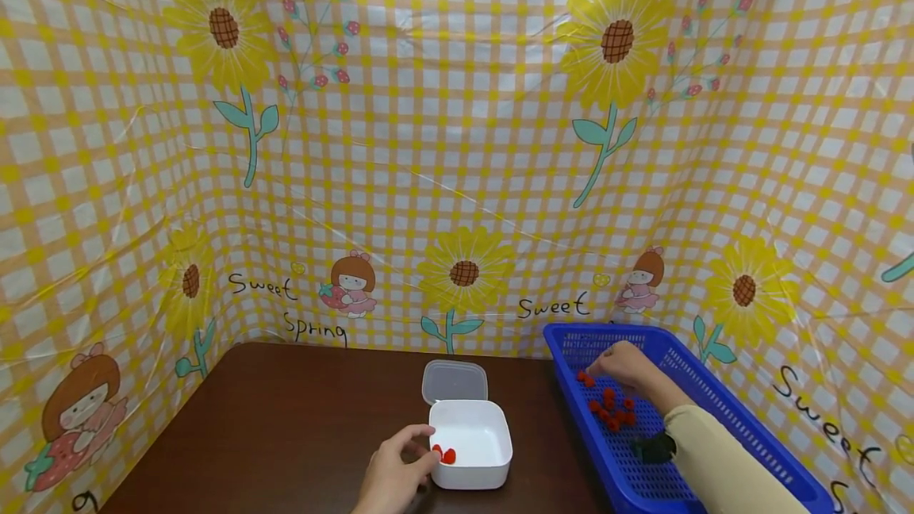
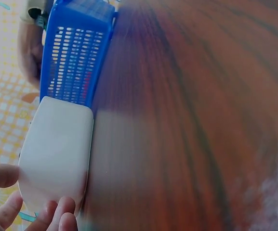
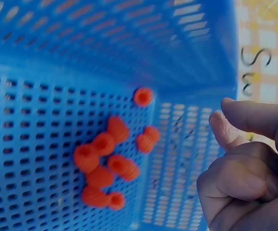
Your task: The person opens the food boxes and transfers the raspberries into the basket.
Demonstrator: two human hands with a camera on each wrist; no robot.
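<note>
The head view looks forward and down from above the near table edge, taking in the whole brown table (image 1: 286,419) low in the frame and the patterned backdrop above. The left wrist view sits very near the white container (image 2: 57,154), lower left, looking across the tabletop towards the blue basket (image 2: 76,53), upper left. The right wrist view looks closely down into that basket (image 3: 57,48). All three share the basket (image 1: 721,419).
</note>
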